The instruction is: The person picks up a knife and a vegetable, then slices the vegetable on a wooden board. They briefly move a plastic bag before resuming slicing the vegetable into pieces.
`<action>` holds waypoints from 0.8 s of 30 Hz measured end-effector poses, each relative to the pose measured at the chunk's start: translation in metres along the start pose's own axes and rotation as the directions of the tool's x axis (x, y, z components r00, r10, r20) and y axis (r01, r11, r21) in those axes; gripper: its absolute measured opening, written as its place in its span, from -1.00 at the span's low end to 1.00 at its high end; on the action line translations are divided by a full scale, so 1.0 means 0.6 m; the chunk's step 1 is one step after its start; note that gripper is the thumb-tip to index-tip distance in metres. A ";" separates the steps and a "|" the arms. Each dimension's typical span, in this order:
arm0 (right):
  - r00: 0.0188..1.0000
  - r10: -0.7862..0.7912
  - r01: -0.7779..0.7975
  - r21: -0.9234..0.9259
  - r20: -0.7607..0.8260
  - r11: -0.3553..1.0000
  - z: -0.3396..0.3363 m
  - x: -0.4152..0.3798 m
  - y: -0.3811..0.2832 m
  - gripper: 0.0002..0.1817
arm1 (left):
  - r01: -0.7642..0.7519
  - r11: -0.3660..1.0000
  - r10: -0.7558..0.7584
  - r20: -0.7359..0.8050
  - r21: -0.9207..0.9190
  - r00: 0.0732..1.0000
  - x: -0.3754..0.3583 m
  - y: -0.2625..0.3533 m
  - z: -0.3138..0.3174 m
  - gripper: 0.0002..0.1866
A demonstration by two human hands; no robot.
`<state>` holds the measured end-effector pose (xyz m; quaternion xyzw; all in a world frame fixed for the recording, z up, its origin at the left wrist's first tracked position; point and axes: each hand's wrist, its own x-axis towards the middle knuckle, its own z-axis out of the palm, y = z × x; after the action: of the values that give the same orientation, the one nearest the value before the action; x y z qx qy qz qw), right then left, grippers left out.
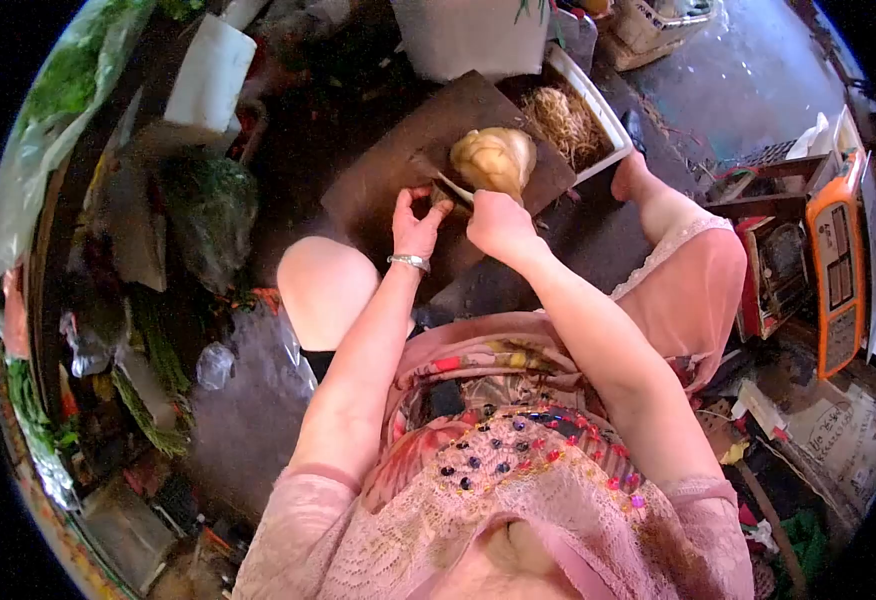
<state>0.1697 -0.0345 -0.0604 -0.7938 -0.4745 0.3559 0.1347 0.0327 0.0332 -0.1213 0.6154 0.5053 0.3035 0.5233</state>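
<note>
My right hand (499, 224) is closed in a fist around a small knife, whose thin pale blade (455, 187) points left toward my other hand. My left hand (419, 222) has thumb and fingers bent round a small dark piece (440, 196) close to the blade tip; what it is I cannot tell. Just beyond the right fist sits a pale yellow, rounded, lumpy heap (491, 160). It rests on a dark, flat board (378, 180) lying between my knees, and both hands are over the near side of that board.
A white-rimmed tray (613, 125) holds stringy tan roots (561, 120) at the board's right. Behind stands a white tub (473, 40). An orange scale (838, 275) is on the right. Bagged greens (203, 210) and green stalks (148, 400) lie at left.
</note>
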 end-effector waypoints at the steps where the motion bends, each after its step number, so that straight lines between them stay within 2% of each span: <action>1: 0.999 0.035 -0.035 0.021 0.006 0.999 -0.002 0.006 0.007 -0.73 | -0.005 0.999 0.005 0.002 -0.032 1.000 -0.001 -0.005 0.000 -0.63; 2: 0.997 0.072 -0.072 0.045 0.013 0.996 0.000 0.009 0.013 -0.67 | -0.063 0.996 0.064 -0.013 0.064 0.998 0.000 -0.010 -0.003 -0.63; 3: 0.998 0.069 -0.069 0.047 0.005 0.997 0.007 0.009 0.020 -0.67 | -0.072 0.995 0.073 -0.012 0.065 0.997 -0.002 -0.007 -0.004 -0.63; 6: 0.992 -0.067 0.088 0.196 -0.107 0.977 0.027 0.005 0.041 -0.61 | -0.012 0.990 0.017 -0.036 0.140 0.999 -0.001 -0.002 0.000 -0.62; 8: 0.988 -0.056 0.083 0.194 -0.141 0.977 0.038 -0.003 0.046 -0.62 | 0.106 0.994 -0.106 0.013 -0.018 0.994 0.001 -0.009 -0.002 -0.61; 10: 0.984 -0.044 0.078 0.196 -0.174 0.978 0.036 -0.013 0.043 -0.62 | 0.078 0.997 -0.078 0.000 -0.022 0.997 0.001 -0.012 -0.001 -0.59; 13: 0.979 -0.127 0.149 0.137 -0.157 0.979 0.023 -0.032 0.037 -0.68 | 0.058 0.998 -0.058 -0.031 -0.009 0.998 -0.003 -0.001 0.001 -0.60; 15: 0.976 -0.142 0.151 0.041 -0.165 0.988 0.014 -0.052 0.028 -0.75 | 0.071 0.997 -0.071 -0.053 0.005 0.996 -0.004 -0.008 0.002 -0.61; 16: 0.976 -0.142 0.150 0.039 -0.163 0.988 0.007 -0.062 0.023 -0.75 | 0.066 0.971 -0.073 -0.020 -0.230 0.997 -0.001 -0.026 0.005 -0.63; 17: 0.983 -0.147 0.151 0.035 -0.114 0.988 -0.001 -0.072 0.020 -0.66 | 0.065 0.889 -0.066 0.013 -0.453 0.998 0.003 -0.044 0.008 -0.63; 18: 0.987 -0.150 0.152 0.031 -0.065 0.988 -0.008 -0.083 0.018 -0.56 | 0.066 0.888 -0.067 0.014 -0.455 0.998 0.005 -0.047 0.008 -0.63; 21: 0.988 -0.151 0.153 0.033 -0.037 0.988 -0.020 -0.115 0.017 -0.56 | 0.110 0.879 -0.127 -0.006 -0.464 0.992 0.009 -0.063 0.004 -0.58; 23: 0.992 -0.128 0.128 0.016 -0.019 0.992 -0.024 -0.130 0.020 -0.55 | 0.063 0.800 -0.044 0.047 -0.597 0.998 0.013 -0.080 0.001 -0.58; 24: 0.994 -0.110 0.110 0.008 0.001 0.994 -0.024 -0.136 0.023 -0.55 | 0.066 0.798 -0.045 0.050 -0.599 0.998 0.018 -0.087 0.000 -0.58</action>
<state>0.1647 -0.1092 -0.0219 -0.7656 -0.5164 0.3501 0.1569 0.0200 0.0403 -0.1729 0.4082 0.3924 0.4218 0.7081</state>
